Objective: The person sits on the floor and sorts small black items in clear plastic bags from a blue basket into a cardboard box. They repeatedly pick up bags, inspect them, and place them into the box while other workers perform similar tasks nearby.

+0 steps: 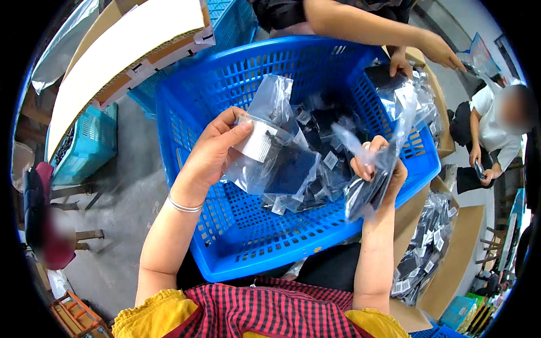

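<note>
My left hand (213,145) pinches a clear plastic bag (291,171) between thumb and fingers. Inside it lie a flat dark item and a white printed label (256,141), and its empty clear end sticks up past my fingertips. My right hand (396,179) grips a bundle of bagged dark items (367,192), partly blurred. Both hands are over a large blue plastic basket (291,257) that rests against my lap. More bagged dark items (331,156) with white labels lie piled in the basket, some hidden under the held bag.
Across the basket, a co-worker's hand (399,63) touches bagged items at a carton; the other arm (372,29) reaches right. Beside my right arm stands an open carton (456,253) of bagged items. A seated person (492,114) is further right. Teal crates (91,143) stand left.
</note>
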Tool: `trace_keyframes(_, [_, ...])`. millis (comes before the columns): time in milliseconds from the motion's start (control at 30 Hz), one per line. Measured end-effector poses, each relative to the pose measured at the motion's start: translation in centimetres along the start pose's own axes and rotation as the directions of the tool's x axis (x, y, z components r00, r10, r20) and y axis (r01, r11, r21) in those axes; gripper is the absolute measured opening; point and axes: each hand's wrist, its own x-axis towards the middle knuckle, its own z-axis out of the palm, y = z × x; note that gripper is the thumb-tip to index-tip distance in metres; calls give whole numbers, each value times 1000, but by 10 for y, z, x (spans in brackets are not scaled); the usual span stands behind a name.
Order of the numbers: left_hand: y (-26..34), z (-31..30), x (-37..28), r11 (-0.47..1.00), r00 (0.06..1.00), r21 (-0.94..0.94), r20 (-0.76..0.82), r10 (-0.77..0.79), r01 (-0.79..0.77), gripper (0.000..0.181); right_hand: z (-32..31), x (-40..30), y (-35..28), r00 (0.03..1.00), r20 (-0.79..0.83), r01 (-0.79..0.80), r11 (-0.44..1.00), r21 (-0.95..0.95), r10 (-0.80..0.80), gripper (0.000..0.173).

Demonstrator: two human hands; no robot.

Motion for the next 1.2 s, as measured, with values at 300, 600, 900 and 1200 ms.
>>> trace_keyframes(300, [-6,-7,7,991,986,-128,-161,-45,24,11,57,-18,28,977,53,38,-75,-996,-207,37])
trace_keyframes(600, [-6,28,-23,933,971,-361,-218,-97,12,10,104,-27,76,994,1,42,-364,-930,114,99])
trace_keyframes(900, [9,33,-38,982,995,-173,42,89,-80,22,49,-9,47,989,-36,1,250,-968,-145,25])
trace_keyframes(1200, [11,21,-25,958,991,280,127,32,-67,55,62,-10,27,958,-187,-274,889,-366,218,34])
